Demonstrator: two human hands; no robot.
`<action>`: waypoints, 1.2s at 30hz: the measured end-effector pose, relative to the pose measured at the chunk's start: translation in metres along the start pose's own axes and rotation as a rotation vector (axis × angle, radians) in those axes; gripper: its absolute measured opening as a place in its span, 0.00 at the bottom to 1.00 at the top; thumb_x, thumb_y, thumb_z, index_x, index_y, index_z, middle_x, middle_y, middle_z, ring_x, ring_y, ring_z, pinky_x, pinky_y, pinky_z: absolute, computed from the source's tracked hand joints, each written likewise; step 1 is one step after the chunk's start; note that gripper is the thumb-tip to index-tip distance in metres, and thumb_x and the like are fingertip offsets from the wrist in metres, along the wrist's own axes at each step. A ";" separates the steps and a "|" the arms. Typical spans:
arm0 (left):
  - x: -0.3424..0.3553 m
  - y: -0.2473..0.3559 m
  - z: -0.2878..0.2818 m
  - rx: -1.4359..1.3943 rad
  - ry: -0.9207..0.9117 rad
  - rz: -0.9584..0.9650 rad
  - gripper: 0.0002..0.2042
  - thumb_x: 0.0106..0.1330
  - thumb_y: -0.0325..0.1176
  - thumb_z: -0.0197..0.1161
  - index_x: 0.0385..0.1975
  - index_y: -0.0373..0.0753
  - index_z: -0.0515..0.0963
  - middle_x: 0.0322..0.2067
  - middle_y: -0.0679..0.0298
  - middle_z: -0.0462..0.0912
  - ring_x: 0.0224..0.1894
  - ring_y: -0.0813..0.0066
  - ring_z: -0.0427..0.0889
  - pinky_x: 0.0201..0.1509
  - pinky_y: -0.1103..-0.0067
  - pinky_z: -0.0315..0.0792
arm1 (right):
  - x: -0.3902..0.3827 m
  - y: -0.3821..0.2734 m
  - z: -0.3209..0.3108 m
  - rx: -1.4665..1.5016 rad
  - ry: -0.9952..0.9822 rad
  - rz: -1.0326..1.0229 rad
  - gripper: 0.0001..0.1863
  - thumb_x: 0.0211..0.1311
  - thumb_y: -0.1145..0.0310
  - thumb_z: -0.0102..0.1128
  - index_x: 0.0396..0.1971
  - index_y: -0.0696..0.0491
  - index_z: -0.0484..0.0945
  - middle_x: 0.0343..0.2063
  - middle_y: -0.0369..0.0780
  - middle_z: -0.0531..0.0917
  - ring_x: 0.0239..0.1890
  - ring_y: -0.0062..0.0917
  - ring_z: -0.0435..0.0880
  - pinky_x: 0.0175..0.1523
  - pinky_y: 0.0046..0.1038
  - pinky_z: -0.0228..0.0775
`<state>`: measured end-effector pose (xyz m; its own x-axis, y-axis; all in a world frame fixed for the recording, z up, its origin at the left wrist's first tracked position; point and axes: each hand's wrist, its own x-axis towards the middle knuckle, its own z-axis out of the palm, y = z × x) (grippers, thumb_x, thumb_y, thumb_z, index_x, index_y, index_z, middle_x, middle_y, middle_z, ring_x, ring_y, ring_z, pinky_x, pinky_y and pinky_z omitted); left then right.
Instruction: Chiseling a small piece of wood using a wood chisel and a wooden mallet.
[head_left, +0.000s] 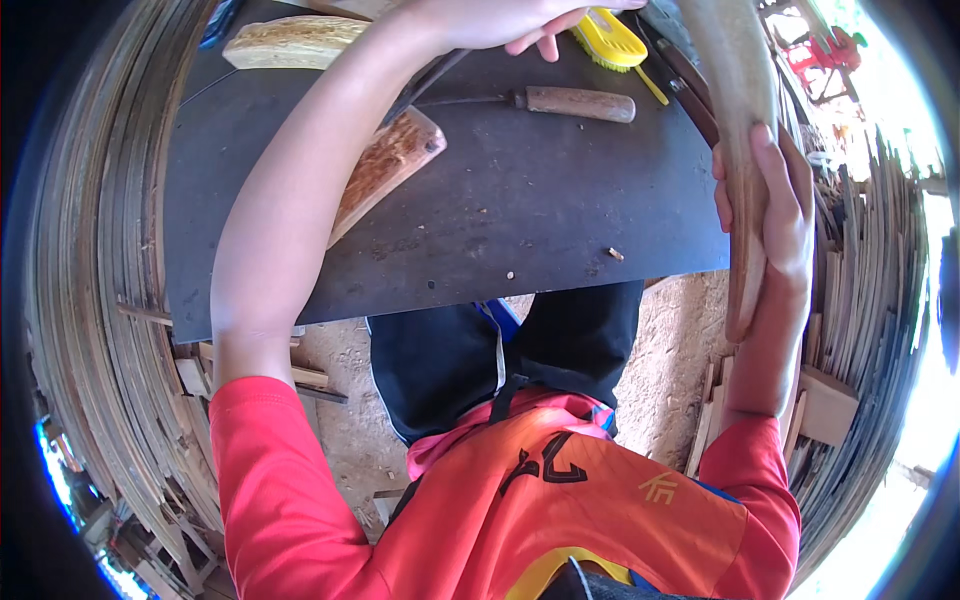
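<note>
My right hand (778, 215) is wrapped round a long, smooth, curved piece of wood (752, 80). The wood runs up past the top edge of the view, and its narrow end hangs over my right forearm. Across the far side of the dark table reaches my left arm, with my left hand (520, 22) partly cut off by the top edge. Its visible fingers are apart, some bent downward, and nothing shows in them. Close by lies a yellow brush (612, 42). Below that is a tool with a wooden handle (580, 103) and a thin dark metal shaft.
A reddish-brown wood block (385, 172) lies partly behind my left forearm, and a pale rough-cut piece (295, 43) at the far left. Small chips dot the dark tabletop (480, 240). Stacked wood strips (110, 250) stand at the left, more (870, 300) at the right.
</note>
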<state>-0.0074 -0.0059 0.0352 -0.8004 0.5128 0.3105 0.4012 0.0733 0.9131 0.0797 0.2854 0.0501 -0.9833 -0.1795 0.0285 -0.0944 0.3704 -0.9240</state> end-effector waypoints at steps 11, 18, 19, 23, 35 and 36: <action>-0.064 0.032 -0.012 -0.157 0.592 0.296 0.16 0.80 0.44 0.53 0.32 0.39 0.71 0.11 0.69 0.67 0.08 0.79 0.66 0.15 0.78 0.70 | 0.029 -0.059 0.002 0.110 0.002 -0.353 0.27 0.78 0.50 0.48 0.47 0.63 0.76 0.28 0.43 0.79 0.16 0.20 0.72 0.21 0.21 0.62; -0.087 0.036 -0.005 -0.249 0.668 0.278 0.20 0.80 0.54 0.48 0.36 0.42 0.70 0.11 0.70 0.65 0.09 0.80 0.63 0.16 0.80 0.67 | 0.025 -0.023 0.013 0.115 -0.186 -0.350 0.29 0.76 0.51 0.56 0.60 0.63 0.73 0.25 0.40 0.79 0.16 0.18 0.75 0.20 0.21 0.64; -0.086 0.039 -0.002 -0.189 0.645 0.200 0.21 0.80 0.55 0.48 0.35 0.42 0.70 0.12 0.71 0.65 0.10 0.80 0.64 0.17 0.80 0.67 | 0.021 -0.017 0.013 0.136 -0.180 -0.334 0.29 0.75 0.51 0.57 0.60 0.62 0.73 0.24 0.40 0.79 0.16 0.18 0.75 0.20 0.21 0.64; -0.072 0.054 0.007 -0.104 0.566 0.018 0.19 0.80 0.49 0.53 0.28 0.43 0.70 0.14 0.73 0.66 0.13 0.83 0.65 0.20 0.81 0.68 | 0.010 0.000 0.008 0.124 -0.155 -0.269 0.27 0.75 0.53 0.58 0.59 0.62 0.74 0.24 0.39 0.78 0.16 0.18 0.75 0.20 0.21 0.64; -0.023 0.010 0.005 -0.257 0.025 -0.010 0.22 0.78 0.54 0.50 0.37 0.38 0.75 0.13 0.75 0.65 0.09 0.87 0.62 0.24 0.80 0.75 | 0.022 -0.006 -0.005 0.185 -0.083 -0.231 0.26 0.76 0.54 0.54 0.56 0.63 0.72 0.25 0.42 0.77 0.14 0.21 0.74 0.18 0.23 0.63; -0.019 0.007 0.003 -0.274 0.054 0.004 0.22 0.78 0.54 0.50 0.39 0.37 0.75 0.14 0.75 0.66 0.10 0.87 0.63 0.24 0.80 0.75 | 0.030 -0.006 -0.004 0.192 -0.088 -0.231 0.25 0.76 0.54 0.54 0.56 0.63 0.72 0.25 0.43 0.77 0.14 0.22 0.74 0.18 0.23 0.63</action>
<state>0.0124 -0.0124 0.0346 -0.8242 0.4661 0.3215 0.2751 -0.1668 0.9469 0.0504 0.2816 0.0579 -0.9210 -0.3207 0.2210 -0.2748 0.1331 -0.9522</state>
